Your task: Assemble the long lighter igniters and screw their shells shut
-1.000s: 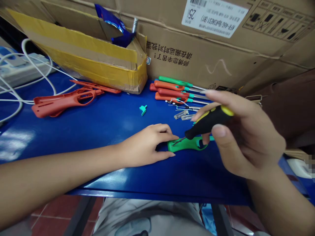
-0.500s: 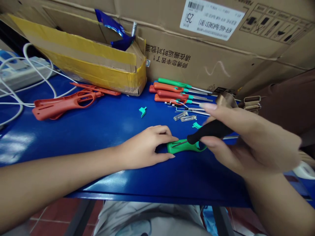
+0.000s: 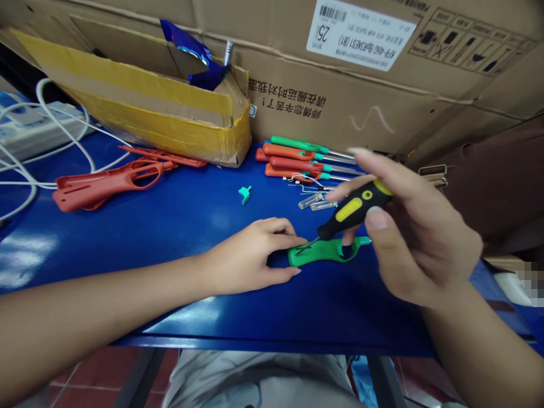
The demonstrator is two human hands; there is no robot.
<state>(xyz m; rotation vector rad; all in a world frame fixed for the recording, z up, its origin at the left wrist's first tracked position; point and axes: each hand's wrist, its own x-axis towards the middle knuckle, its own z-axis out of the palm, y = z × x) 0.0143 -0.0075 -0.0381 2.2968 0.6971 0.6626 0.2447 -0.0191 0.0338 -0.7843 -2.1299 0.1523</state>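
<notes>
A green long-reach lighter (image 3: 327,253) lies on the blue table, its handle end toward my left hand. The thumb and fingers of my left hand (image 3: 255,252) pinch that end from both sides against the table. My right hand (image 3: 420,243) grips a black and yellow screwdriver (image 3: 355,209), tilted with its shaft pointing down left. The shaft's end is at the lighter's handle; whether it sits in a screw hole is too small to tell. My right index finger is raised off the screwdriver's handle. Part of the lighter's metal tube is hidden.
Several orange and green lighters (image 3: 293,163) lie behind, near clear fuel tanks (image 3: 323,203) and a teal trigger piece (image 3: 245,194). Orange shell halves (image 3: 106,182) lie left by white cables (image 3: 76,141). A yellow-taped carton (image 3: 170,107) and a large cardboard box (image 3: 289,79) stand at the back.
My right hand has shifted left and turned around the screwdriver, so its yellow markings now show and the index finger has lifted. My left hand and the green lighter stay in place.
</notes>
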